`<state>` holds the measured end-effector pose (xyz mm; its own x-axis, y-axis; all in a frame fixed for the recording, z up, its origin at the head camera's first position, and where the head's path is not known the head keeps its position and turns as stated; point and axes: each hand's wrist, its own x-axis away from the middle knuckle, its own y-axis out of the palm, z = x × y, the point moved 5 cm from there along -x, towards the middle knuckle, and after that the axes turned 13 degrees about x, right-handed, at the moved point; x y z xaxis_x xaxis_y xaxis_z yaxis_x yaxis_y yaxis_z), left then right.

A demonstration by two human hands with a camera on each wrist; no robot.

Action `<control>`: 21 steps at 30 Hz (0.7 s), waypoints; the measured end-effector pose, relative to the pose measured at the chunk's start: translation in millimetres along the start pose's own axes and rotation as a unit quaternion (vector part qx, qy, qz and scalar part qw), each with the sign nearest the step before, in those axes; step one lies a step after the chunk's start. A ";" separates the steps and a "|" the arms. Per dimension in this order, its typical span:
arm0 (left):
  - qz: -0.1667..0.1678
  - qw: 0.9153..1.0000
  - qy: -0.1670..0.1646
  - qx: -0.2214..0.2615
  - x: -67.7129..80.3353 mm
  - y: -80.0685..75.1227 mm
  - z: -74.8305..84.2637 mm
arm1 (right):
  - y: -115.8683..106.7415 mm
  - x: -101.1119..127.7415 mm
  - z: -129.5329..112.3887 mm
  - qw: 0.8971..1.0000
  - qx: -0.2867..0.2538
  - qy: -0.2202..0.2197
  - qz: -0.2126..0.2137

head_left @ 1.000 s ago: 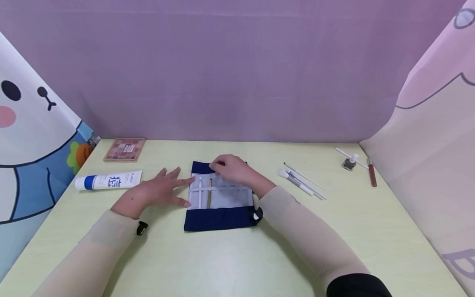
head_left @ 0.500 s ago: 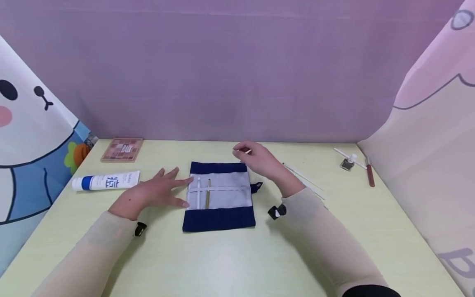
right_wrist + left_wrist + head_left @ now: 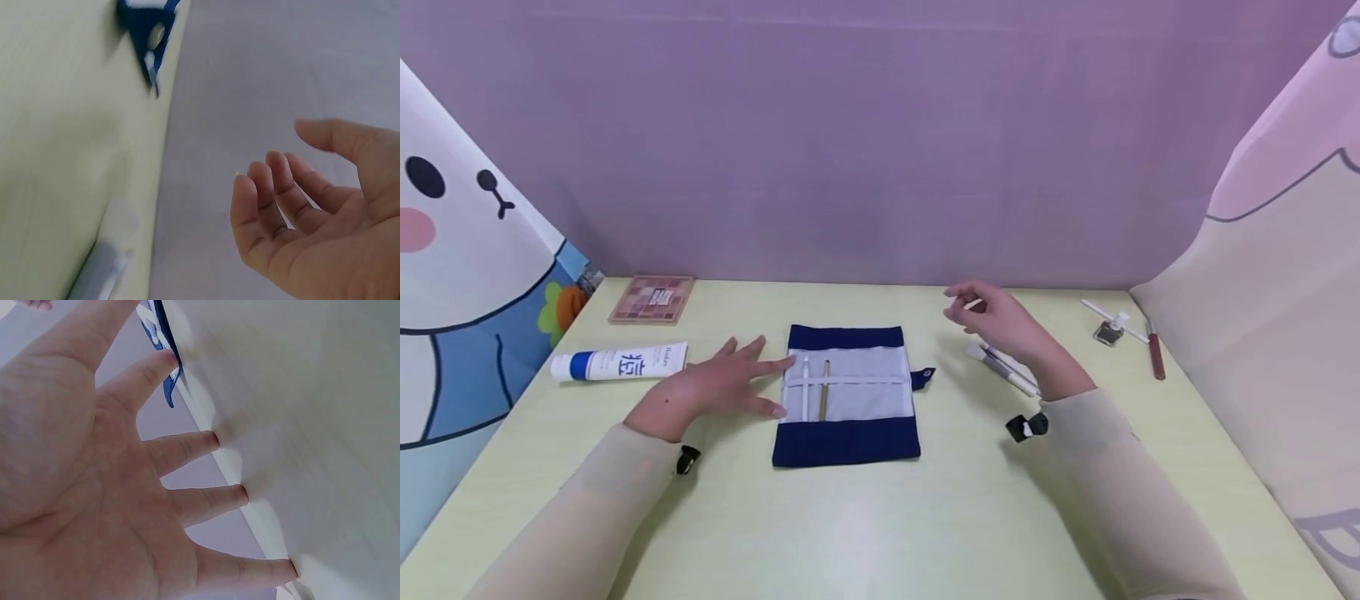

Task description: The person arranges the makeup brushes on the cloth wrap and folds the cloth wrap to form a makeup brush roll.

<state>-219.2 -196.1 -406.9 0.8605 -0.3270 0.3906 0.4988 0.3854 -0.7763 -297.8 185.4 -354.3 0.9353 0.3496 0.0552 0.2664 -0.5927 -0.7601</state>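
"What is the one navy roll-up pouch (image 3: 846, 443) holding, mid-scene?"
"One white stick (image 3: 806, 387) and one gold stick (image 3: 823, 390), both lying on its left side."
"And the two hands?"
"The left hand (image 3: 718, 390) is touching its left edge, fingers spreading; the right hand (image 3: 1003, 329), released, fingers loosely bending, is hovering right, near partly hidden makeup brushes (image 3: 1021, 384)."

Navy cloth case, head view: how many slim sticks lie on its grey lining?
2: a white stick towards the left and a gold stick just right of it.
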 end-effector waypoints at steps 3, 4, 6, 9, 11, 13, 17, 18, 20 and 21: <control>-0.001 1.000 -0.002 0.003 -0.2 0.2 -0.2 | -3.3 4.2 17.5 1.000 0.023 0.009 -0.009; -0.002 1.000 -0.002 0.003 -0.2 0.3 -0.2 | -3.7 5.8 23.5 0.999 0.031 0.013 -0.013; -0.003 1.000 -0.003 0.002 0.3 0.2 0.3 | -4.0 9.0 34.7 0.999 0.042 0.021 -0.020; -0.002 1.000 -0.003 -0.001 0.4 -0.2 0.9 | -3.4 13.0 50.6 0.998 0.051 0.034 -0.029; -0.001 1.000 -0.004 -0.002 0.5 -0.6 1.0 | -2.3 15.3 59.4 0.997 0.054 0.041 -0.035; 0.000 1.000 -0.005 -0.002 0.3 -0.9 0.9 | -1.3 17.5 65.5 0.997 0.060 0.042 -0.041; 0.001 1.000 -0.002 -0.002 0.3 -1.5 1.0 | 0.7 20.7 71.9 0.996 0.069 0.037 -0.047; 0.001 1.000 -0.002 -0.002 0.1 -1.6 1.0 | 1.1 21.5 72.2 0.996 0.071 0.035 -0.048; 0.001 1.000 -0.002 -0.003 0.1 -1.7 1.0 | 2.0 22.6 72.6 0.995 0.075 0.035 -0.053; 0.001 1.000 -0.002 -0.003 0.1 -1.6 0.9 | 2.4 23.2 72.4 0.995 0.079 0.034 -0.057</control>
<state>-219.9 -195.9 -405.2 0.8615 -0.3230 0.3918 0.4972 0.3801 -0.7799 -292.3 244.6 -401.7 0.9164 0.3544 0.1860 0.3361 -0.4292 -0.8383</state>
